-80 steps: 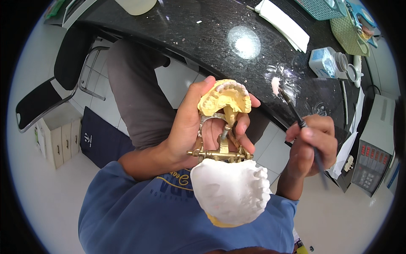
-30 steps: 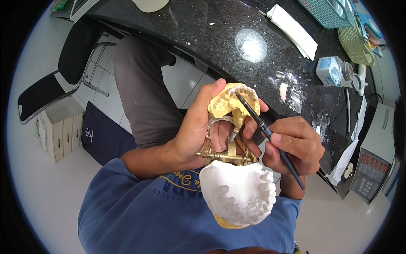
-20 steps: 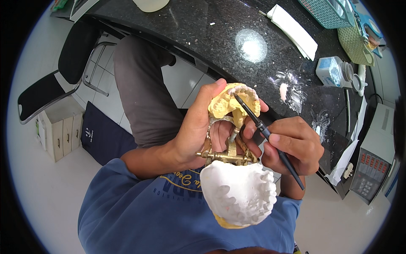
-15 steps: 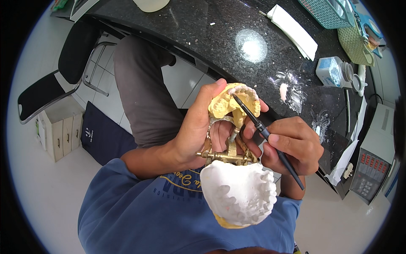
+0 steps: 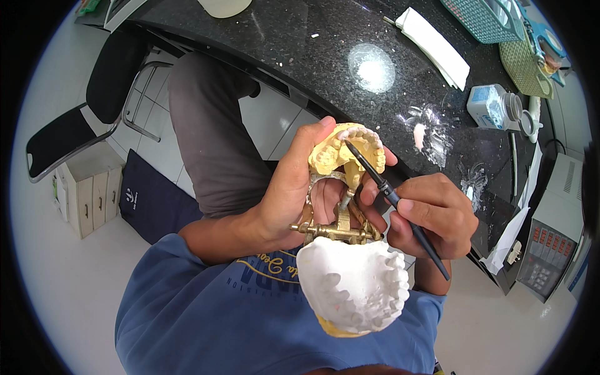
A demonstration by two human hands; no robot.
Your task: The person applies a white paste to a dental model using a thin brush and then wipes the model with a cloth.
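Note:
My left hand (image 5: 281,194) grips a brass dental articulator (image 5: 342,228), thumb beside a yellow dental cast (image 5: 328,154) on its far arm. The cast has pale pinkish material along its front teeth. A white plaster cast (image 5: 349,284) on a yellow base hangs from the hinge end, over my blue shirt. My right hand (image 5: 431,219) pinches a black brush-like tool (image 5: 420,237), its fine tip at the inner side of the yellow cast's front teeth. Just beyond, on the counter, lies a pale pink blob (image 5: 419,134) amid whitish smears.
The dark speckled counter (image 5: 300,47) holds folded white paper (image 5: 431,47), a jar (image 5: 487,107), baskets (image 5: 519,69), paper sheets (image 5: 497,247) and a round container (image 5: 222,5). At right is a grey control unit (image 5: 550,231); at left, a black chair (image 5: 56,140) and small cabinet (image 5: 90,194).
Since the oldest frame, my right hand has moved left, bringing the tool's tip from the pink blob to the yellow cast. The last second shows almost no movement.

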